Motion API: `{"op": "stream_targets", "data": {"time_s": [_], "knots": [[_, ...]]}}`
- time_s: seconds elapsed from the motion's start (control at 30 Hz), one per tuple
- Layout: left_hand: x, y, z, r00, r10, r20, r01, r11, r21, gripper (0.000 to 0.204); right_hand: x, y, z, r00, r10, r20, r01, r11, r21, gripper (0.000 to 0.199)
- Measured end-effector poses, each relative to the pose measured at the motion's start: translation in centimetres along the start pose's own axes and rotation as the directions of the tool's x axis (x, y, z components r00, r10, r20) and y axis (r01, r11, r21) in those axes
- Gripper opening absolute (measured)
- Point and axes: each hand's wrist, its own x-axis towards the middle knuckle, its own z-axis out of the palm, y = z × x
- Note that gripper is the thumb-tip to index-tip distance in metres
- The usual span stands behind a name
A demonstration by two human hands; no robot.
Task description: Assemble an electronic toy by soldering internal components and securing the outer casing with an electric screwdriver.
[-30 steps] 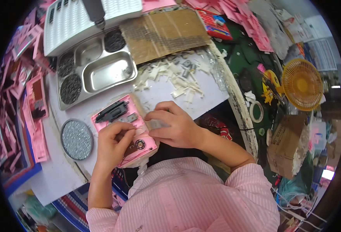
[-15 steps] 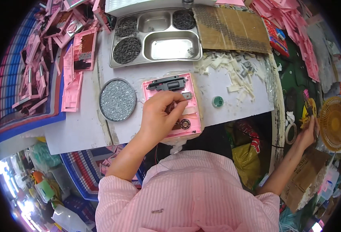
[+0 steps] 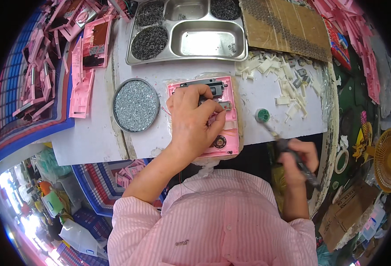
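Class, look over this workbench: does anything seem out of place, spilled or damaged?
The white plastic pieces lie strewn loose on the tabletop, untidy beside the metal tray, whose compartments keep small black parts together. At lower right, the cardboard box has a ragged, torn-looking edge.

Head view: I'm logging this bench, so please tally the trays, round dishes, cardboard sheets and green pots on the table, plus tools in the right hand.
Tray: 1
Round dish: 1
Cardboard sheet: 1
Green pot: 1
Tool in the right hand: 1
Total: 5
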Motion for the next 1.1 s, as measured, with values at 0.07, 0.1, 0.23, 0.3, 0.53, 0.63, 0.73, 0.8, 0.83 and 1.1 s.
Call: {"op": "stream_targets", "data": {"time_s": [0.07,0.1,0.23,0.3,0.53,0.63,0.73,0.8,0.83,1.1], "knots": [[0.0,-0.2,0.1,1.000,0.009,-0.005,-0.009,1.000,-0.003,0.015,1.4,-0.3,2.0,0.978,-0.134,0.162,0.132,0.991,0.024,0.028],[0.0,-0.2,0.1,1.000,0.013,-0.008,-0.013,1.000,-0.005,0.015,2.0,-0.4,2.5,0.956,-0.211,0.204,0.217,0.976,-0.007,0.029],[0.0,-0.3,0.0,1.000,0.013,-0.013,-0.013,1.000,0.002,0.015,2.7,-0.1,3.4,0.927,-0.280,0.249,0.292,0.956,-0.013,0.029],[0.0,-0.3,0.1,1.000,0.016,-0.016,-0.016,1.000,0.004,0.015,2.9,-0.1,3.7,0.917,-0.293,0.270,0.301,0.954,0.011,0.027],[0.1,-0.2,0.1,1.000,0.018,-0.022,-0.018,1.000,0.011,0.015,3.5,0.0,4.1,0.902,-0.325,0.284,0.349,0.936,-0.036,0.033],[0.1,-0.2,0.1,1.000,0.019,-0.021,-0.019,1.000,0.014,0.014,3.7,0.1,4.0,0.897,-0.327,0.298,0.358,0.932,-0.053,0.034],[0.1,-0.3,0.1,0.999,0.022,-0.025,-0.022,1.000,0.012,0.014,3.8,0.0,4.0,0.874,-0.369,0.316,0.410,0.910,-0.071,0.035],[0.0,-0.3,0.2,0.999,0.024,-0.028,-0.024,1.000,0.007,0.013,4.0,0.0,4.2,0.835,-0.429,0.343,0.487,0.868,-0.099,0.037],[0.0,-0.3,0.2,0.999,0.027,-0.030,-0.027,1.000,0.008,0.013,4.1,0.0,4.2,0.820,-0.449,0.354,0.512,0.853,-0.103,0.037],[0.0,-0.2,0.4,0.999,0.029,-0.040,-0.028,0.999,0.023,0.014,4.3,0.1,4.0,0.758,-0.528,0.384,0.608,0.785,-0.121,0.039]]}}
